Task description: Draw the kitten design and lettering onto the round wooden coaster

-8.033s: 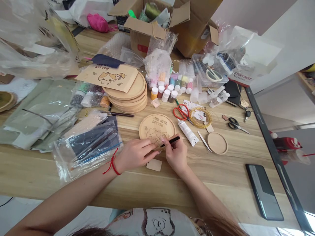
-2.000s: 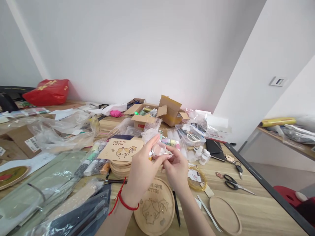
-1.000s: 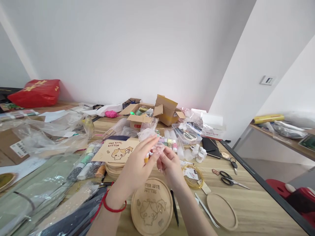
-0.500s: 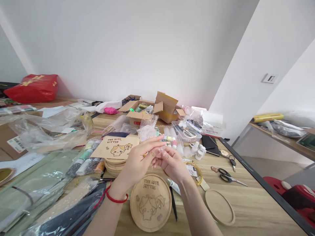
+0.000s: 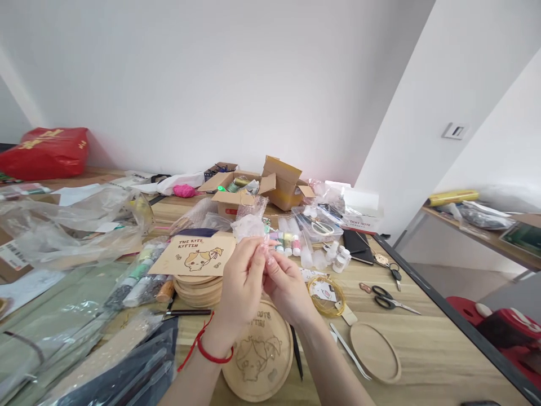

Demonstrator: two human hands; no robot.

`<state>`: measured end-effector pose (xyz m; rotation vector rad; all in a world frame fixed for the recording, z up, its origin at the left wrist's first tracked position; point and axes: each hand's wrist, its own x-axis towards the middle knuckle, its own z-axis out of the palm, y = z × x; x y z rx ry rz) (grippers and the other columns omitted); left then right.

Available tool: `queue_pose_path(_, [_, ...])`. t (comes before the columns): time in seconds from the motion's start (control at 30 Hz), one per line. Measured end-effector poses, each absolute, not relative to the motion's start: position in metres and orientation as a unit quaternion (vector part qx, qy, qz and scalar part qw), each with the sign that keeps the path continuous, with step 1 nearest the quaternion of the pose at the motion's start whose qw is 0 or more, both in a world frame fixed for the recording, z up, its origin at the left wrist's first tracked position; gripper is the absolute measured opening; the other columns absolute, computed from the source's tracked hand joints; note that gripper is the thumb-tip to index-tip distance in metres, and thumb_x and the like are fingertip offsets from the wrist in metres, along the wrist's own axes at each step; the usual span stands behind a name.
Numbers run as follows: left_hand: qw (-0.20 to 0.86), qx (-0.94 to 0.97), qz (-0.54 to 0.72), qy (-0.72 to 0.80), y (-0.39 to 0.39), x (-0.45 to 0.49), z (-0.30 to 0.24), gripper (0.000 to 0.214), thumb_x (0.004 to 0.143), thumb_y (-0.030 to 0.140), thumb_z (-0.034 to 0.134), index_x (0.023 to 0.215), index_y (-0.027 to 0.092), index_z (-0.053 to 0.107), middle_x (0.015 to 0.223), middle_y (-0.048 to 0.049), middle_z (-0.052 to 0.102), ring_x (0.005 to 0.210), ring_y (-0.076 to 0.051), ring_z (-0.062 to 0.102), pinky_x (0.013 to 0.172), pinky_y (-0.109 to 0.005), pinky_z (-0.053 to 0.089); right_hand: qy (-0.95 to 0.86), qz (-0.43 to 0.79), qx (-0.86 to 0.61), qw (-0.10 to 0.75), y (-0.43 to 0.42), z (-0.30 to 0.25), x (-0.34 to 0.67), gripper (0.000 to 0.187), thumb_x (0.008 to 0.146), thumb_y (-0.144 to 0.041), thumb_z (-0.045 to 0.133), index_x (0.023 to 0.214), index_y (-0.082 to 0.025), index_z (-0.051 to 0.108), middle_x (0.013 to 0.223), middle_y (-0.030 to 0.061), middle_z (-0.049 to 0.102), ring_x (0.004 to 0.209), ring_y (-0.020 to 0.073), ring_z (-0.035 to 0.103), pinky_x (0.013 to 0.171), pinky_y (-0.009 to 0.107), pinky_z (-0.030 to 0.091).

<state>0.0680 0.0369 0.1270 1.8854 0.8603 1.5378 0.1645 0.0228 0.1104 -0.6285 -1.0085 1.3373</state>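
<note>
Both hands have drawn closer together above the table. The left hand [image 5: 242,285] and right hand [image 5: 286,290] are nearly closed, their fingertips pinching a small clear piece [image 5: 267,252], too small to make out, held in the air over an engraved wooden coaster [image 5: 264,366]. Beyond them, a cardboard box [image 5: 230,194] holds thread spools [image 5: 240,182], and small paint bottles [image 5: 287,245] stand in a row.

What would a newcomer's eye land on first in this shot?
The bare hands at centre catch the eye first: the left hand, wearing a red string bracelet, and the right hand meet at the fingertips above a round engraved wooden plaque. Further back stands an open cardboard box, and a bright red bag sits far left.
</note>
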Motion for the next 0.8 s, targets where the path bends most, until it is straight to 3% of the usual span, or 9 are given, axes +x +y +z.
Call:
queue_pose_path(0.13, [0.4, 0.669, 0.531, 0.331, 0.041, 0.061, 0.135, 0.038, 0.096, 0.048, 0.048, 0.107, 0.02, 0.07, 0.108, -0.0071, 0.072, 0.099, -0.023, 0.066, 0.089, -0.034, 0.054, -0.476, 0.59, -0.257, 0.599, 0.028, 0.107, 0.175, 0.035, 0.074, -0.05, 0.075, 0.09, -0.02, 0.068, 0.076, 0.001, 0.067, 0.066, 0.0139, 0.062, 0.064, 0.027, 0.053])
queue_pose_path(0.27, [0.44, 0.651, 0.517, 0.338, 0.047, 0.051, 0.138, 0.042, 0.091, 0.052, 0.054, 0.109, 0.018, 0.072, 0.107, -0.0076, 0.074, 0.104, -0.025, 0.067, 0.086, -0.034, 0.057, -0.504, 0.598, -0.265, 0.564, 0.03, 0.108, 0.18, 0.038, 0.069, -0.042, 0.081, 0.096, -0.019, 0.069, 0.083, 0.0019, 0.071, 0.069, 0.0151, 0.065, 0.07, 0.032, 0.058])
queue_pose_path(0.4, [0.455, 0.631, 0.525, 0.344, 0.053, 0.042, 0.138, 0.038, 0.087, 0.053, 0.06, 0.091, 0.018, 0.077, 0.103, -0.0078, 0.075, 0.099, -0.026, 0.069, 0.088, -0.036, 0.057, -0.523, 0.617, -0.265, 0.525, 0.026, 0.11, 0.183, 0.031, 0.068, -0.033, 0.083, 0.093, -0.019, 0.07, 0.076, -0.0008, 0.071, 0.067, 0.0149, 0.068, 0.072, 0.033, 0.058])
queue_pose_path(0.53, [0.488, 0.601, 0.515, 0.369, 0.055, 0.036, 0.14, 0.038, 0.084, 0.053, 0.064, 0.084, 0.018, 0.078, 0.085, -0.0078, 0.077, 0.088, -0.027, 0.072, 0.083, -0.038, 0.058, -0.529, 0.649, -0.269, 0.476, 0.022, 0.112, 0.184, 0.026, 0.067, -0.026, 0.082, 0.089, -0.018, 0.07, 0.085, 0.0, 0.073, 0.065, 0.0132, 0.069, 0.071, 0.03, 0.058])
queue_pose_path(0.67, [0.495, 0.573, 0.506, 0.412, 0.058, 0.034, 0.141, 0.036, 0.081, 0.052, 0.067, 0.084, 0.018, 0.078, 0.081, -0.0064, 0.077, 0.087, -0.027, 0.072, 0.084, -0.04, 0.058, -0.521, 0.669, -0.252, 0.466, 0.024, 0.107, 0.184, 0.043, 0.062, -0.022, 0.084, 0.1, -0.018, 0.065, 0.088, 0.0017, 0.074, 0.066, 0.0147, 0.071, 0.063, 0.028, 0.059])
queue_pose_path(0.8, [0.517, 0.57, 0.493, 0.406, 0.063, 0.034, 0.136, 0.034, 0.082, 0.049, 0.066, 0.091, 0.018, 0.077, 0.1, -0.0074, 0.076, 0.104, -0.027, 0.069, 0.096, -0.039, 0.053, -0.52, 0.677, -0.228, 0.468, 0.025, 0.106, 0.183, 0.06, 0.064, -0.022, 0.084, 0.114, -0.021, 0.052, 0.092, 0.0026, 0.076, 0.065, 0.0166, 0.073, 0.06, 0.028, 0.06])
